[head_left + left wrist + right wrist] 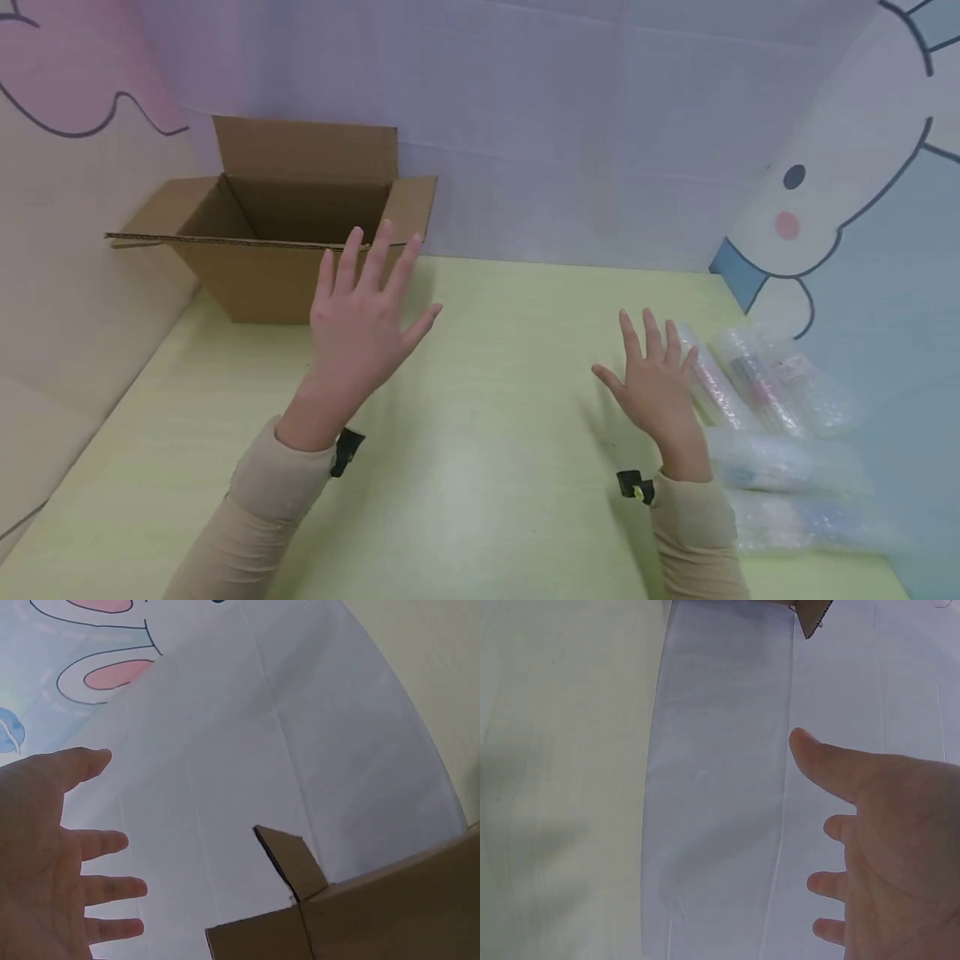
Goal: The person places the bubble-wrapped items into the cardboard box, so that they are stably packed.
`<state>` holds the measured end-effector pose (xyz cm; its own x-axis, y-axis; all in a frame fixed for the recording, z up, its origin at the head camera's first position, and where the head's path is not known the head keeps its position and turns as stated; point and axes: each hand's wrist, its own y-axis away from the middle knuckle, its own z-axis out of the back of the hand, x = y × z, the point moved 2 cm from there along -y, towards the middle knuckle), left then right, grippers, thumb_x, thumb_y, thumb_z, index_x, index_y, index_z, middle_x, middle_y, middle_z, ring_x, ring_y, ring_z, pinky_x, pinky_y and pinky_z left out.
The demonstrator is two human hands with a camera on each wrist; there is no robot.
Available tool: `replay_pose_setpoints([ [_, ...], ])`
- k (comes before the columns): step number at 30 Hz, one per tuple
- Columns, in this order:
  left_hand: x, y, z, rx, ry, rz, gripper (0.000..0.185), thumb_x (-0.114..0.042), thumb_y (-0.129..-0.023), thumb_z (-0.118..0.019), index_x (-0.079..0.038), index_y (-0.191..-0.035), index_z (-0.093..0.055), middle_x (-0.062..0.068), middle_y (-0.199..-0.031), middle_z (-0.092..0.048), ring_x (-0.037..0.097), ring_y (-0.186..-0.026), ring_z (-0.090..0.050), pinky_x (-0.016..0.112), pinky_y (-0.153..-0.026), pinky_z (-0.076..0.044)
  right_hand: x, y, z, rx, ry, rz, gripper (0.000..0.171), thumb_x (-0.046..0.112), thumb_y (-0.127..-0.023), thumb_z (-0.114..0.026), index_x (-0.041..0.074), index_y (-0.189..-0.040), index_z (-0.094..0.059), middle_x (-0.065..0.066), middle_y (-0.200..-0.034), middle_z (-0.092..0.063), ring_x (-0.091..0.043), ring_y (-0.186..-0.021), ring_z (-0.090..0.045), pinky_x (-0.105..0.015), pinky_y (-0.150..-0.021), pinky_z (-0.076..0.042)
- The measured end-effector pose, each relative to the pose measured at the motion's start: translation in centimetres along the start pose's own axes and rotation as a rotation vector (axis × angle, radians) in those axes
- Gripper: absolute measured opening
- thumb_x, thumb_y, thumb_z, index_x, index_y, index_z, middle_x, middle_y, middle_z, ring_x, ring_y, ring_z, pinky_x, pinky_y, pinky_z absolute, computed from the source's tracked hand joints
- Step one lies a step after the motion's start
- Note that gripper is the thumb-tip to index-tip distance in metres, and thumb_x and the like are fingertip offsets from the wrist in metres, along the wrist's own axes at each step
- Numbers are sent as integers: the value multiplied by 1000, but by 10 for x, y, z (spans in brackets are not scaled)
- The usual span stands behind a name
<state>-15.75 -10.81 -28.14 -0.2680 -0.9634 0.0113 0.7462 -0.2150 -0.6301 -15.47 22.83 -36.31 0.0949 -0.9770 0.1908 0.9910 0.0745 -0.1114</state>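
Note:
My left hand [360,333] is raised with fingers spread and straight, holding nothing. In the head view it overlaps the front right part of an open cardboard box [255,279] at the back left. The box's flaps are folded outward. My right hand [660,387], also spread and holding nothing, is raised on the right of the table. Just beside it lie several items in clear bubble wrap [757,379]; the right hand's fingers overlap the nearest of them in the head view. Both wrist views show an empty palm side with the fingers extended.
The pale yellow table [480,417] runs between the hands and back to a lavender cloth backdrop [525,150]. Two more bubble-wrapped packs [780,462] lie crosswise at the right edge, near the right forearm. Printed cloth walls [885,375] close in both sides.

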Motion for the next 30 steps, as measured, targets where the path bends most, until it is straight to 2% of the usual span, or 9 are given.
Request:
replay_pose_setpoints([
  [3, 12, -3, 3, -8, -8, -16, 71, -51, -87, -63, -24, -149, -39, 10, -153, -39, 37, -142, -33, 57, -114, -27, -4, 3, 1, 8, 7, -10, 84, 46, -95, -56, 14, -157, -9, -25, -160, -8, -54, -144, -4, -79, -104, -3],
  [8, 37, -6, 14, 95, -15, 28, 73, -51, -90, -58, -27, -153, -29, 10, -158, -31, 35, -146, -23, 55, -118, -19, -6, 7, 2, 12, 3, -8, 84, 45, -95, -56, 14, -157, -9, -25, -160, -7, -54, -144, -4, -79, -104, -3],
  [12, 61, -10, 26, 134, -19, 63, 71, -51, -93, -52, -26, -154, -27, 9, -160, -27, 34, -148, -19, 55, -119, -16, -6, 9, 4, -2, -1, -9, 84, 44, -94, -58, 13, -156, -11, -26, -159, -7, -55, -143, -4, -79, -104, -3],
  [15, 78, -12, 35, 117, -21, 72, 71, -51, -92, -52, -26, -154, -27, 10, -160, -26, 35, -149, -18, 56, -119, -16, -6, 10, 6, -18, -3, -5, 83, 43, -94, -59, 12, -156, -13, -26, -159, -9, -56, -143, -5, -80, -103, -3],
  [19, 97, -17, 46, 132, -36, 90, 70, -48, -93, -53, -24, -154, -28, 11, -161, -24, 37, -148, -17, 58, -118, -15, -6, 12, 8, -24, -10, -1, 83, 41, -93, -60, 11, -155, -14, -27, -158, -10, -56, -142, -5, -80, -103, -3],
  [21, 108, -20, 51, 177, -48, 118, 70, -47, -95, -51, -23, -155, -25, 12, -162, -20, 38, -148, -14, 59, -118, -13, -6, 12, 8, -25, -8, -2, 83, 41, -93, -61, 10, -155, -14, -28, -158, -10, -56, -142, -5, -80, -103, -3],
  [26, 140, -27, 60, 344, -84, 204, 71, -50, -99, -40, -20, -157, -11, 14, -163, -5, 40, -150, 0, 59, -118, -5, -9, 14, 8, -33, 7, -9, 84, 42, -93, -60, 11, -155, -14, -28, -158, -11, -56, -142, -6, -80, -103, -5],
  [30, 163, -26, 63, 413, -95, 246, 73, -52, -100, -31, -17, -157, -4, 17, -163, 1, 42, -149, 6, 57, -119, -1, -12, 15, 7, -35, 1, -11, 84, 43, -94, -60, 12, -156, -13, -28, -158, -11, -56, -142, -6, -81, -102, -6],
])
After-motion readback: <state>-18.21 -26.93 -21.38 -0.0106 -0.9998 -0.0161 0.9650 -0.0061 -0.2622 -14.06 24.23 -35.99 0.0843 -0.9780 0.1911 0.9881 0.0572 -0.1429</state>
